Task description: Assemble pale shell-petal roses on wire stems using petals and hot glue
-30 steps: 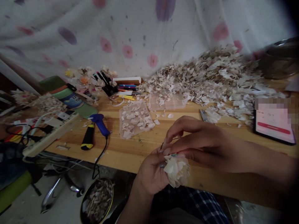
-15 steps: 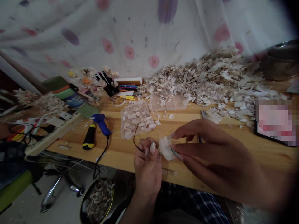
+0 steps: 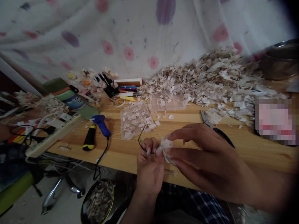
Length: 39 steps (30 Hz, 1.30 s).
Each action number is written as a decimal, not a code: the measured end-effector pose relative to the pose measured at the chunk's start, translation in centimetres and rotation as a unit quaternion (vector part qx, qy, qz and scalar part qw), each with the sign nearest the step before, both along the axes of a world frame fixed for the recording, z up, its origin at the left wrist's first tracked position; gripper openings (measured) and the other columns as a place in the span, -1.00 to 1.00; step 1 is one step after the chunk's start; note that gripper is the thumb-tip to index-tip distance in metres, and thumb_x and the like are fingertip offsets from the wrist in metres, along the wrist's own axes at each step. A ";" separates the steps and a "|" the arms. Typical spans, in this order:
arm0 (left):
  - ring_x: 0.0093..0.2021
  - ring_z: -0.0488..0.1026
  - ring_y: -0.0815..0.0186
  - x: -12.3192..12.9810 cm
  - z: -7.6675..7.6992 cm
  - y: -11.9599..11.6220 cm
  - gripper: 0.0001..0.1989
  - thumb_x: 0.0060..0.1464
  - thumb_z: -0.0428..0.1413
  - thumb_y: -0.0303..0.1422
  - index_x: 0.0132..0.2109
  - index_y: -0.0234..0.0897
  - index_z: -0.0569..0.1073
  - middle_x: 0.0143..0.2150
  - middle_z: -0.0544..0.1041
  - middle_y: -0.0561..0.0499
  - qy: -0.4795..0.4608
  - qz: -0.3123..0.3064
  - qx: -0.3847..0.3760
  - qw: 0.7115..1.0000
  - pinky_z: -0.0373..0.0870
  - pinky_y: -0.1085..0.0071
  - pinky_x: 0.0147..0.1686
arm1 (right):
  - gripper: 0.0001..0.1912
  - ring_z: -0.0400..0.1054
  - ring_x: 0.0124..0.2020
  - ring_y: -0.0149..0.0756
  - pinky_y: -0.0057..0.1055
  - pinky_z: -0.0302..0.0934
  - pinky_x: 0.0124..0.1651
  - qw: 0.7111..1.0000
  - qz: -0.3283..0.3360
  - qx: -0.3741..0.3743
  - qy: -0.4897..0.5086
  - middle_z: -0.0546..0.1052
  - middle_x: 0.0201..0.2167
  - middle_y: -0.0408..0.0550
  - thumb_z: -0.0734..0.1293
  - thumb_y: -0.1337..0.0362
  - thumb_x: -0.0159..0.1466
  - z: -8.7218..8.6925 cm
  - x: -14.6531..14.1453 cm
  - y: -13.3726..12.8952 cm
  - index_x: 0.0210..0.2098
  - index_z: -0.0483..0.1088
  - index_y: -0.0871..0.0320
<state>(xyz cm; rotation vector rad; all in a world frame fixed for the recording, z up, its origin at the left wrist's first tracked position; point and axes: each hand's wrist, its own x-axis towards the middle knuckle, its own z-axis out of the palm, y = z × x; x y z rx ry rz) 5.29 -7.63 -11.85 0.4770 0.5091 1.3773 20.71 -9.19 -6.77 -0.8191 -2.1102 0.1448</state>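
My left hand point(image 3: 150, 169) is closed in a pinch on a thin dark wire point(image 3: 139, 138), whose free end curves up to the left of the fingers. At the wire's other end, by my left fingertips, is a white flower point(image 3: 168, 146) of translucent petal-like flakes. My right hand point(image 3: 217, 163) reaches in from the right, its thumb and fingers closed around the flower's outer side. The fingertips cover part of the flower, so its centre and the join with the wire are hard to make out.
Behind my hands lie a divided clear tray with flakes point(image 3: 121, 124) and a second clear tray point(image 3: 167, 107). Scissors point(image 3: 219, 132), a phone point(image 3: 275, 123) and a flake heap point(image 3: 210, 74) are rightward. Leftward are a blue glue gun point(image 3: 102, 124), power strip point(image 3: 53, 135) and floor bin point(image 3: 113, 194).
My right hand has shifted slightly left and down with the flower, closing in on my left fingers. The wire's free end has moved right, and more of the scissors shows.
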 end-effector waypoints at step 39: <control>-0.49 0.25 0.49 0.4 -0.8 0.3 -0.57 -0.38 0.37 -0.53 -0.51 -0.26 0.21 -0.52 0.22 0.18 0.062 -0.066 0.003 0.996 0.30 0.57 -0.44 | -0.81 0.23 0.10 -0.25 -0.27 0.07 0.18 0.978 0.113 -0.170 -0.039 0.41 0.03 0.00 0.34 0.39 0.23 2.3 1.7 2.1 -0.16 0.50 0.13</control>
